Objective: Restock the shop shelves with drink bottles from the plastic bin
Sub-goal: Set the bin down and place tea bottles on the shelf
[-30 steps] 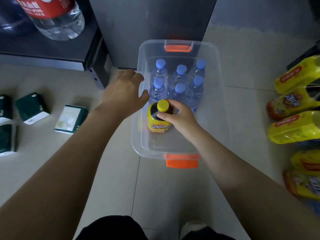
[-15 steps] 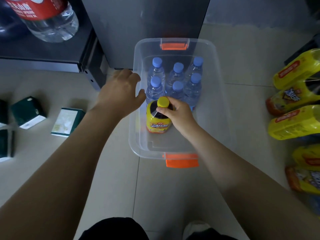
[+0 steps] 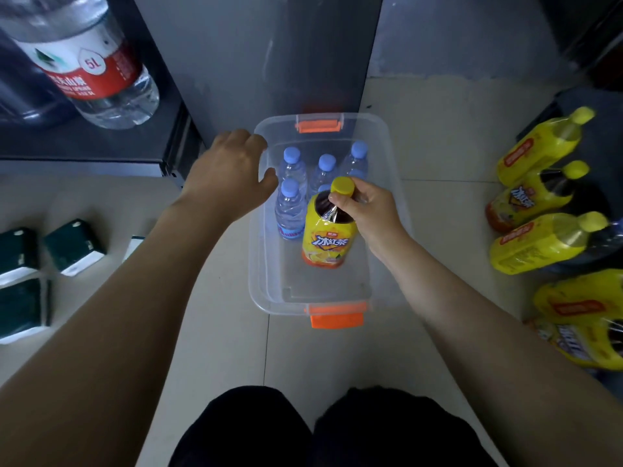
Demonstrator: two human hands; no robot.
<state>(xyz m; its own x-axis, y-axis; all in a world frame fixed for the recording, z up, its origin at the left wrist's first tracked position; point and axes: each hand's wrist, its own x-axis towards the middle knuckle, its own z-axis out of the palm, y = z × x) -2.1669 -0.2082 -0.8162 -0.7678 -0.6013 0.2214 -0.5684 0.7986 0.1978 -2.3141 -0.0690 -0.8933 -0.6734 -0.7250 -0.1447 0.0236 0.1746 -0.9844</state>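
right hand has its fingers pinching the iced tea bottle by the neck, upright in the middle of the plastic bin. left hand grips the bin's left rim.

Your right hand has lifted the iced tea bottle off the bin floor, so it now hides some of the water bottles behind it.
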